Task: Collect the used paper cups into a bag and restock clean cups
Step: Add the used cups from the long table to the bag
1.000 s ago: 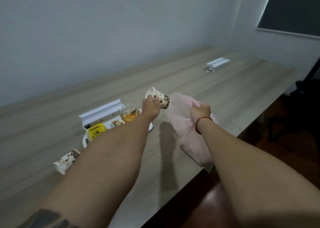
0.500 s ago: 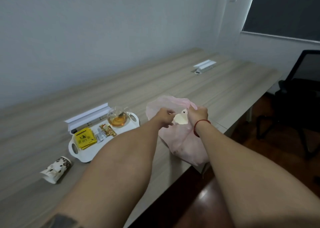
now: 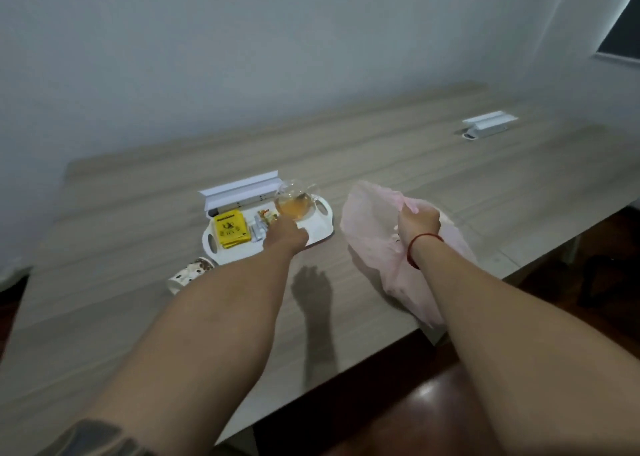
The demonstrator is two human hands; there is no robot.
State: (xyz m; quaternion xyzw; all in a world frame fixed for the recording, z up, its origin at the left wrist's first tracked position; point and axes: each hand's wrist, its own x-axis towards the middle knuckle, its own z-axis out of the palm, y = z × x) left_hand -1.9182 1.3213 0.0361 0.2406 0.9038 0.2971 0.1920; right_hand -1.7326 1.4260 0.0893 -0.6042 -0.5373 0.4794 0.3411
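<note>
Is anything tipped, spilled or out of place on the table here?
One patterned paper cup lies on its side on the table, beside the left end of the white tray, not yet in the pink bag. No spill shows around it.

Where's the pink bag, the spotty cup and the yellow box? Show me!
pink bag (image 3: 372,232): head view, on its crumpled side.
spotty cup (image 3: 188,276): head view, on its patterned side wall.
yellow box (image 3: 230,229): head view, on its printed top face.
</note>
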